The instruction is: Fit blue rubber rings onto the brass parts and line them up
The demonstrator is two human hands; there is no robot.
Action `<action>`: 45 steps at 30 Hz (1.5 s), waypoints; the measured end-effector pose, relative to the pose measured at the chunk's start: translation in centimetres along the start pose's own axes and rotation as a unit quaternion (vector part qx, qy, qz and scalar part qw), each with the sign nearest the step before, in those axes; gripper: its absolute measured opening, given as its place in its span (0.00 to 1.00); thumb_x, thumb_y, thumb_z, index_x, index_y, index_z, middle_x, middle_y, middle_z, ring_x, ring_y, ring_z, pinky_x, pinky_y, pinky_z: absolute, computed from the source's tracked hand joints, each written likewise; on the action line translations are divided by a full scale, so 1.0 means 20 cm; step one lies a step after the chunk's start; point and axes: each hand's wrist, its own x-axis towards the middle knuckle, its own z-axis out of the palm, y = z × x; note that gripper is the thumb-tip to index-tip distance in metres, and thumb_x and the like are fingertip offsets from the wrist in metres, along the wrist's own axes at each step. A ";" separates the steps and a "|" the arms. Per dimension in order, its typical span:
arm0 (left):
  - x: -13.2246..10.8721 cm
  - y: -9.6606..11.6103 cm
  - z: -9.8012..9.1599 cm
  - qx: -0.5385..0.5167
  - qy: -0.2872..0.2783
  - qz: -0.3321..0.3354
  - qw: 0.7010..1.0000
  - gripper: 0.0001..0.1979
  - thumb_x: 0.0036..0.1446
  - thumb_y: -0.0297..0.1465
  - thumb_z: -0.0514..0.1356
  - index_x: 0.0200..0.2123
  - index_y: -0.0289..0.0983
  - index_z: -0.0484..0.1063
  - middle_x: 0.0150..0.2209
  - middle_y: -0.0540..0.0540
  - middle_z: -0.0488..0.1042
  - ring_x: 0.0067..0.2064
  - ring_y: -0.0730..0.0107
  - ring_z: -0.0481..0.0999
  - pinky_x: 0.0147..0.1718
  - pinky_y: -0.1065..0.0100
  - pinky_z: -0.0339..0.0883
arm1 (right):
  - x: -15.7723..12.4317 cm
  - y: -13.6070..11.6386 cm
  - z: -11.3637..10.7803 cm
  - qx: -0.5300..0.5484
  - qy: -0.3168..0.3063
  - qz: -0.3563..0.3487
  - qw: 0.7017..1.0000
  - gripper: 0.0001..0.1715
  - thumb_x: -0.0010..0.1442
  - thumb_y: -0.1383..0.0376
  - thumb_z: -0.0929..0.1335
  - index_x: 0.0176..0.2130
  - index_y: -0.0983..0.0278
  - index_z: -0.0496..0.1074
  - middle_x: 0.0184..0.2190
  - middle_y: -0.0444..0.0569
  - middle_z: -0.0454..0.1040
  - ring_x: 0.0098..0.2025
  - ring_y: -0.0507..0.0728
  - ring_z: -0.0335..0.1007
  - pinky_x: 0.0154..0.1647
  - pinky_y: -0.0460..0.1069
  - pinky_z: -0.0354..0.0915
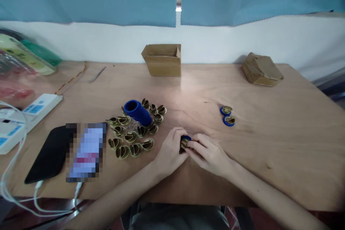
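Near the front edge of the table my left hand (172, 147) and my right hand (208, 151) are closed around one brass fitting with a blue ring (185, 143). My left fingers wrap its left side, and my right fingertips pinch it from the right. Left of my hands stands a leaning stack of blue rings (138, 112). Around that stack lie several round brass fittings (131, 136), each with an upright tab, and some small wire pieces that are hard to make out. To the right, two brass fittings in blue rings (228, 120) rest on the wood.
An open cardboard box (163, 65) stands at the back, and a crumpled carton (261, 70) at back right. Two phones (51, 152) with charging cables lie at left beside a white power strip (40, 109). Tweezers (97, 74) and plastic bags (21, 64) are farther back.
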 end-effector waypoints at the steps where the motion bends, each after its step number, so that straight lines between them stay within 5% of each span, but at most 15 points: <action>1: 0.00 0.00 0.00 0.001 -0.002 0.007 1.000 0.24 0.49 0.18 0.61 0.48 0.40 0.62 0.48 0.42 0.71 0.50 0.57 0.75 0.48 0.56 0.74 | 0.00 0.00 0.00 0.007 -0.002 0.007 1.000 0.07 0.70 0.66 0.64 0.40 0.63 0.72 0.35 0.51 0.75 0.34 0.56 0.72 0.34 0.50 0.70; 11: 0.01 0.02 0.00 0.012 -0.036 0.025 0.999 0.20 0.56 0.23 0.63 0.51 0.38 0.64 0.45 0.42 0.76 0.47 0.57 0.77 0.45 0.57 0.76 | 0.00 0.04 -0.03 0.035 -0.013 0.075 0.996 0.09 0.68 0.69 0.62 0.34 0.62 0.66 0.31 0.47 0.68 0.29 0.54 0.66 0.30 0.49 0.64; 17: 0.00 0.01 0.01 0.036 -0.057 0.019 0.998 0.28 0.61 0.29 0.63 0.62 0.36 0.59 0.53 0.37 0.75 0.54 0.53 0.75 0.52 0.51 0.74 | 0.03 0.15 -0.18 0.070 -0.049 0.123 0.989 0.10 0.67 0.67 0.63 0.31 0.62 0.66 0.29 0.45 0.64 0.27 0.52 0.62 0.27 0.48 0.59; 22: 0.01 0.01 0.00 0.098 -0.092 0.050 0.990 0.09 0.63 0.25 0.59 0.47 0.37 0.69 0.55 0.39 0.75 0.55 0.52 0.74 0.53 0.49 0.72 | 0.01 0.30 -0.39 0.035 -0.091 0.188 0.977 0.13 0.61 0.68 0.66 0.25 0.61 0.64 0.22 0.43 0.64 0.25 0.52 0.60 0.27 0.48 0.55; 28: 0.01 0.02 0.00 0.134 -0.095 0.072 0.984 0.05 0.65 0.26 0.56 0.43 0.37 0.71 0.56 0.39 0.75 0.55 0.53 0.73 0.51 0.52 0.72 | -0.07 0.39 -0.53 0.054 -0.185 0.308 0.932 0.09 0.57 0.66 0.65 0.25 0.61 0.64 0.22 0.42 0.65 0.24 0.52 0.59 0.26 0.48 0.54; 36: 0.02 0.01 0.01 0.139 -0.102 0.072 0.982 0.06 0.65 0.26 0.56 0.44 0.37 0.71 0.55 0.40 0.75 0.55 0.53 0.73 0.51 0.53 0.71 | -0.15 0.47 -0.59 0.042 -0.193 0.379 0.904 0.13 0.55 0.61 0.65 0.22 0.60 0.60 0.20 0.41 0.59 0.23 0.51 0.54 0.24 0.48 0.51; 45: 0.02 0.02 0.00 0.143 -0.112 0.071 0.981 0.06 0.65 0.25 0.56 0.44 0.37 0.71 0.55 0.40 0.75 0.55 0.53 0.73 0.51 0.53 0.71 | -0.14 0.48 -0.56 0.038 -0.211 0.366 0.906 0.20 0.61 0.57 0.64 0.21 0.60 0.57 0.19 0.41 0.57 0.22 0.51 0.52 0.23 0.48 0.50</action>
